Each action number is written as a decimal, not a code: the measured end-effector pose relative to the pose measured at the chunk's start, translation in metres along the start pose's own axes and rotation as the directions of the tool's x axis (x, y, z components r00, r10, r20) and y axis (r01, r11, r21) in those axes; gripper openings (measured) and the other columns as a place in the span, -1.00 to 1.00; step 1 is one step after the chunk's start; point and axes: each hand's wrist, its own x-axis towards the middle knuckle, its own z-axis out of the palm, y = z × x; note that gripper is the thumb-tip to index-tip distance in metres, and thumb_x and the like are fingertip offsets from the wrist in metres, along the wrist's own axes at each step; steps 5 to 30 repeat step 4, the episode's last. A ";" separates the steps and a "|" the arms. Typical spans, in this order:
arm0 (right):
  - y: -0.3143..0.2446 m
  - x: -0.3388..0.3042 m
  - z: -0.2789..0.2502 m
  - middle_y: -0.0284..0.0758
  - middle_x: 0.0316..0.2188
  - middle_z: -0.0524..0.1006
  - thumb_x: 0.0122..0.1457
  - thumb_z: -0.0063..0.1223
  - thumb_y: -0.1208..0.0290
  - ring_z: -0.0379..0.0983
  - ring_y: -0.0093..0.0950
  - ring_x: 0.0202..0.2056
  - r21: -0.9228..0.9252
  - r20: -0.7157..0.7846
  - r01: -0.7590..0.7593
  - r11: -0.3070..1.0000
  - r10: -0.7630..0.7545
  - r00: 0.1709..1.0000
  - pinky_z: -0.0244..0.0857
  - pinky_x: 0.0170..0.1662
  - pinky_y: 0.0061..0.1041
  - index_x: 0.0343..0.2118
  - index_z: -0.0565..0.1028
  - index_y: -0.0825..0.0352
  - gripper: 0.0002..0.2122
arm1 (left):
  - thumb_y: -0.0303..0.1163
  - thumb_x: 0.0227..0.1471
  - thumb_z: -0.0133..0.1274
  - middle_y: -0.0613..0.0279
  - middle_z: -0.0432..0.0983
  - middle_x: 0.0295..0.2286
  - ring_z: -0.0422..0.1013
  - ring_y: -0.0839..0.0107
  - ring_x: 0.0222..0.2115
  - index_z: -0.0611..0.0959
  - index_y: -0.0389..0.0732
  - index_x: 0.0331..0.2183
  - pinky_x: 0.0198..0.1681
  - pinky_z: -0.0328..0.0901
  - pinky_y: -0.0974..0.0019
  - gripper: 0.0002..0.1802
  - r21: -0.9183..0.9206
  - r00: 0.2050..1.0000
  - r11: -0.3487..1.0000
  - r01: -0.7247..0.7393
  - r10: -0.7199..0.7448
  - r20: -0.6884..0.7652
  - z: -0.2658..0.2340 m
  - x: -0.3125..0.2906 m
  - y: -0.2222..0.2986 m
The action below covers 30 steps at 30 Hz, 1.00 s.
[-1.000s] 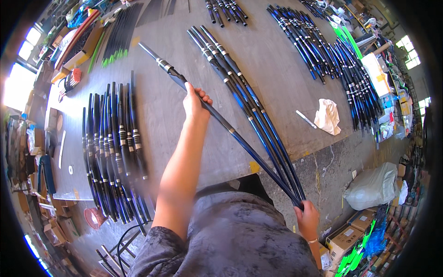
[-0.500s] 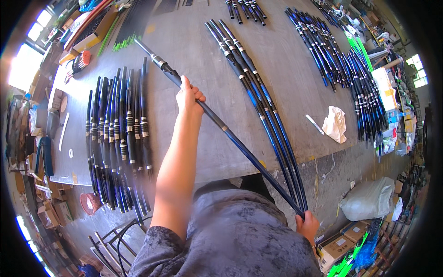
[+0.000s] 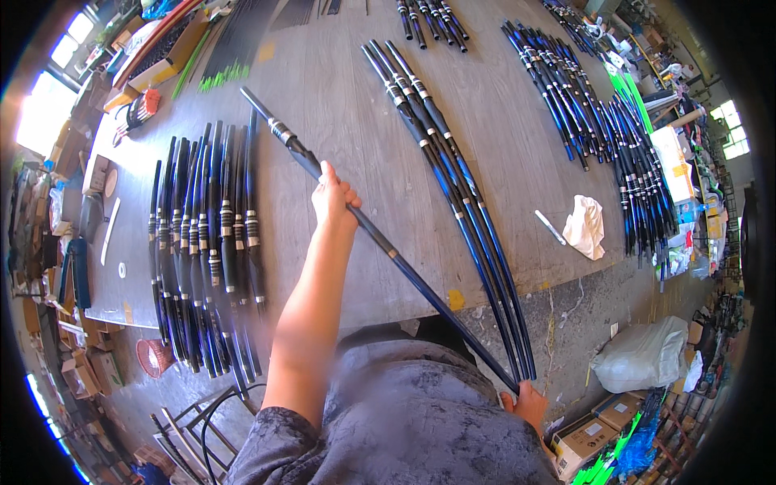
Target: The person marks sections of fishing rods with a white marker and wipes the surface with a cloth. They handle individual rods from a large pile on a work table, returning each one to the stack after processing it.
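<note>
A dark blue-and-black fishing rod (image 3: 420, 283) with a silver-banded reel seat slants from the table down toward my right side. My left hand (image 3: 333, 196) is closed round its dark upper section, just below the reel seat, thumb along the shaft. Down at the rod's lower end, my right hand (image 3: 527, 404) is closed on the tip; its fingers are partly hidden. Close by the right hand end three similar fishing rods (image 3: 462, 190), lying side by side on the table (image 3: 323, 89) and reaching past its near edge. Left of my forearm lies a row of several more rods (image 3: 194, 267).
Bundles of rods (image 3: 566, 97) cover the table's right side. A white cloth (image 3: 584, 228) and a white stick (image 3: 550, 227) lie nearer. Green-tipped thin rods (image 3: 226, 73) are at the far left. Below right stand a pale sack (image 3: 643, 356) and cardboard boxes (image 3: 586, 444).
My left hand and the upper part of the rod have shifted slightly nearer to me. My right hand has moved a little lower and left, and its grip looks turned.
</note>
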 end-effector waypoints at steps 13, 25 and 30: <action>0.020 -0.006 0.023 0.01 -0.59 0.50 -0.03 0.23 0.15 0.47 0.00 -0.50 -0.123 0.132 -0.134 0.983 0.150 0.980 0.23 -0.42 -0.02 -0.36 0.38 0.31 -0.64 | 0.04 0.17 -0.02 0.51 -0.06 -0.82 -0.08 0.57 -0.84 0.23 -0.05 -0.60 -0.75 -0.11 0.39 -0.50 0.022 0.999 0.999 0.046 -0.046 -0.006 -0.007 -0.001 -0.004; 0.020 -0.006 0.023 0.01 -0.59 0.50 -0.03 0.23 0.15 0.47 0.00 -0.50 -0.123 0.132 -0.134 0.983 0.150 0.980 0.23 -0.42 -0.02 -0.36 0.38 0.31 -0.64 | 0.04 0.17 -0.02 0.51 -0.06 -0.82 -0.08 0.57 -0.84 0.23 -0.05 -0.60 -0.75 -0.11 0.39 -0.50 0.022 0.999 0.999 0.046 -0.046 -0.006 -0.007 -0.001 -0.004; 0.020 -0.006 0.023 0.01 -0.59 0.50 -0.03 0.23 0.15 0.47 0.00 -0.50 -0.123 0.132 -0.134 0.983 0.150 0.980 0.23 -0.42 -0.02 -0.36 0.38 0.31 -0.64 | 0.04 0.17 -0.02 0.51 -0.06 -0.82 -0.08 0.57 -0.84 0.23 -0.05 -0.60 -0.75 -0.11 0.39 -0.50 0.022 0.999 0.999 0.046 -0.046 -0.006 -0.007 -0.001 -0.004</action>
